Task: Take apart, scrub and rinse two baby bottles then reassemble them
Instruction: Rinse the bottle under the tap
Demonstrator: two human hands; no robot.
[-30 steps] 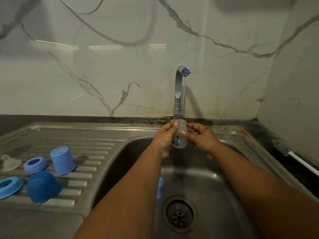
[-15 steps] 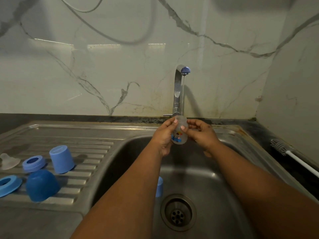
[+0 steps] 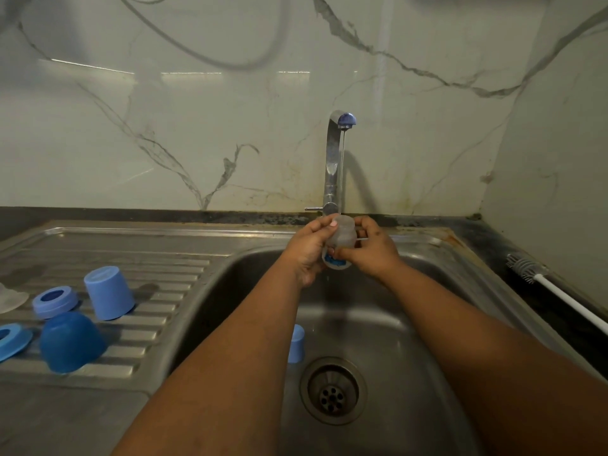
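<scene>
The fingers of the left hand (image 3: 307,250) curl round a small clear bottle (image 3: 340,243), with the thumb up near its open top. The fingers of the right hand (image 3: 370,246) curl round its other side, and the thumb presses low on the bottle by its blue picture. Both hands hold the bottle up over the back of the sink (image 3: 411,324), right under the tap (image 3: 334,159). A thin stream of water falls from the tap's blue tip into the bottle's open top. The bottle stands almost upright.

A pale blue piece (image 3: 296,343) stands in the bowl, just beside the left arm and near the drain (image 3: 332,391). The arm hides part of it, so I cannot tell what it is.

On the ribbed drain board (image 3: 164,274) to the left sit the other parts. A pale blue cup (image 3: 108,292) stands upside down. A dark blue dome cap (image 3: 70,342) sits in front of it, also upside down. A pale blue ring (image 3: 54,301) lies just beside the cup. Another blue ring (image 3: 11,340) lies at the left edge. A clear teat (image 3: 10,296) shows at the far left, cut off by the edge.

A bottle brush (image 3: 526,266) with a white handle lies on the dark counter to the right of the sink, well apart from the hands.
</scene>
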